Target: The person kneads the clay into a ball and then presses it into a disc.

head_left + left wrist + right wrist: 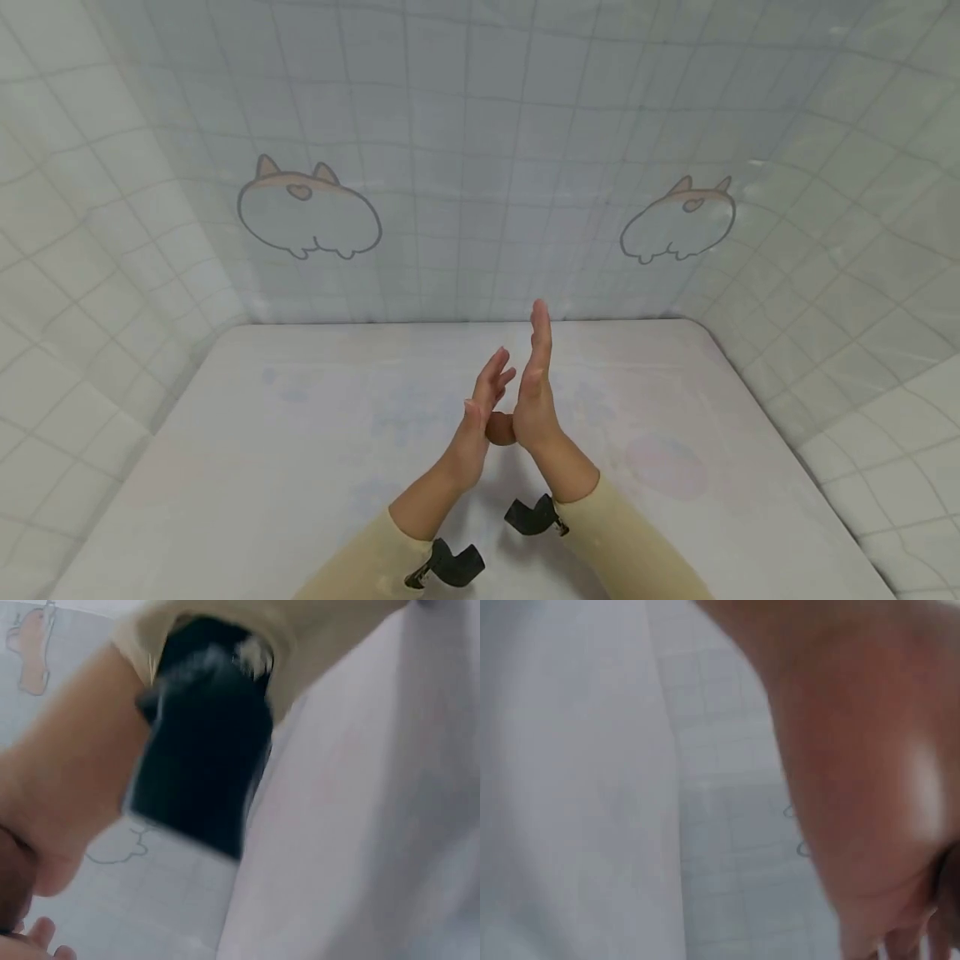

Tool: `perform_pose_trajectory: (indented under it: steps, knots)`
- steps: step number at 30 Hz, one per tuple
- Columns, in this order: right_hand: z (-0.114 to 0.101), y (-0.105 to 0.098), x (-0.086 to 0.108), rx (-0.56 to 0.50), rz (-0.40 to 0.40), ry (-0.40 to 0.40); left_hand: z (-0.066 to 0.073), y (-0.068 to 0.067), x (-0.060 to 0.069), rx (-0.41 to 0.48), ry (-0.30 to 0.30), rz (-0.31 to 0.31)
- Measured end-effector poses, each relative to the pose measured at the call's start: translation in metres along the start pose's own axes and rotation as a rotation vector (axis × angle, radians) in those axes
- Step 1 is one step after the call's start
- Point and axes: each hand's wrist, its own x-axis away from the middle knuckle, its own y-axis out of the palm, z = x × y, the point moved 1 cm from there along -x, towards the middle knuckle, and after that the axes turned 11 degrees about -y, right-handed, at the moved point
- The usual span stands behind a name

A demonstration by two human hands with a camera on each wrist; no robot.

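A small round brown ball point(500, 428) sits between the two palms, above the white table, touched from both sides. My left hand point(480, 425) has its fingers extended upward, slightly spread. On the other side my right hand point(536, 396) stands upright with straight fingers, reaching higher than the left. In the left wrist view part of the brown ball point(13, 881) shows at the left edge beside the palm. The right wrist view shows the right hand point(870, 825) close up, with a dark brown part of the ball point(951, 896) at the right edge.
The white table point(300, 467) has faint coloured patches. Pale grid-patterned curtains point(495, 167) with animal drawings surround it at the back and sides. Black camera mounts point(459, 565) are strapped at both wrists over cream sleeves.
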Motion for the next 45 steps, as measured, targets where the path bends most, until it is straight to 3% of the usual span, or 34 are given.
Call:
perform_pose_trajectory:
  steps: [4,12,15,20,24,29,33,40,43,45]
  knots:
    - [0.008,0.000,0.002,0.007,-0.015,0.044,0.005,0.001,0.002,0.035,0.041,-0.012]
    - [0.019,0.004,0.018,0.070,-0.134,0.065,0.017,0.003,-0.002,-0.020,0.168,0.069]
    - [0.016,0.009,0.023,0.040,-0.195,0.052,0.021,0.001,-0.005,-0.031,0.221,0.130]
    - [0.006,0.020,0.033,-0.094,-0.294,0.032,0.020,-0.006,-0.010,-0.054,0.282,0.212]
    - [-0.003,0.023,0.038,-0.175,-0.302,-0.013,0.016,-0.012,-0.013,-0.144,0.296,0.267]
    - [-0.017,0.022,0.040,-0.272,-0.261,-0.041,0.011,-0.019,-0.013,-0.239,0.231,0.327]
    - [-0.029,0.020,0.036,-0.268,-0.223,-0.075,0.006,-0.021,-0.011,-0.263,0.128,0.335]
    - [-0.035,0.015,0.026,-0.124,-0.187,-0.124,-0.007,-0.011,-0.002,-0.180,-0.172,0.211]
    - [-0.029,0.012,0.021,-0.047,-0.175,-0.141,-0.009,-0.004,0.003,-0.166,-0.254,0.144]
    - [-0.025,0.010,0.018,-0.011,-0.164,-0.146,-0.009,0.000,0.005,-0.152,-0.276,0.098]
